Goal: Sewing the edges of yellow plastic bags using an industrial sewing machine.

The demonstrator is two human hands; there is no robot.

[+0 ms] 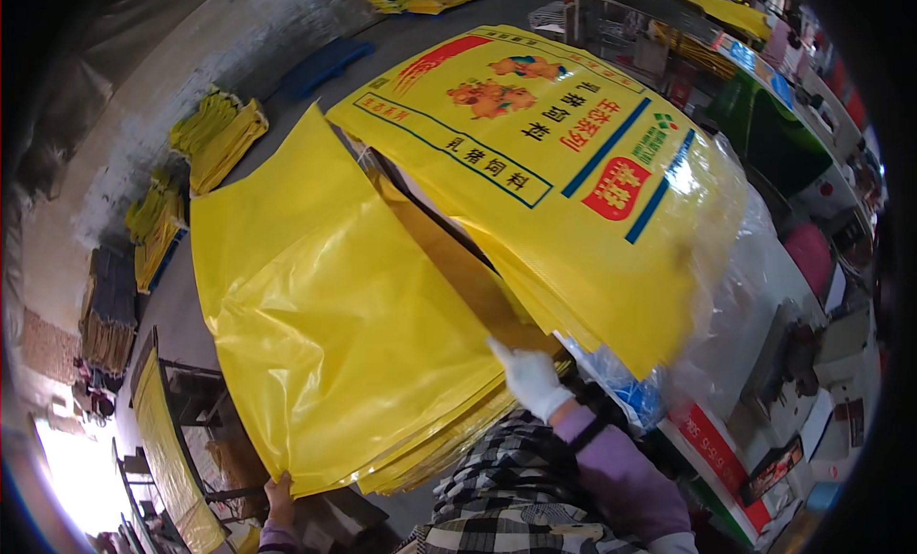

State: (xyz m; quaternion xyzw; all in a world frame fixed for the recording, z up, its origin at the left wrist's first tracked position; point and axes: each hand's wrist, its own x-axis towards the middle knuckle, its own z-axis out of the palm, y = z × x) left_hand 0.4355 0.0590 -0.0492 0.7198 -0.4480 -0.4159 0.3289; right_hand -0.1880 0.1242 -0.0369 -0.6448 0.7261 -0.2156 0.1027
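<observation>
A large plain yellow plastic-woven bag (325, 296) lies spread in front of me on a stack of similar yellow bags (420, 468), whose layered edges show along the near side. My left hand (279, 501), bare, pinches the bag's near left corner. At the near right corner is my right hand (533, 380) in a white glove, one digit reaching over the bag's edge and the other fingers mostly hidden. Beside it on the right rests a second pile, topped by a printed yellow bag (506, 153) with red, blue and black markings and cartoon animals.
Clear plastic wrap (745, 296) covers the printed pile's right side. Boxes and clutter, including a red and white carton (707, 458), crowd the right. Bundles of yellow bags (224, 138) sit along the left wall. A dark metal rack (186, 430) stands at lower left.
</observation>
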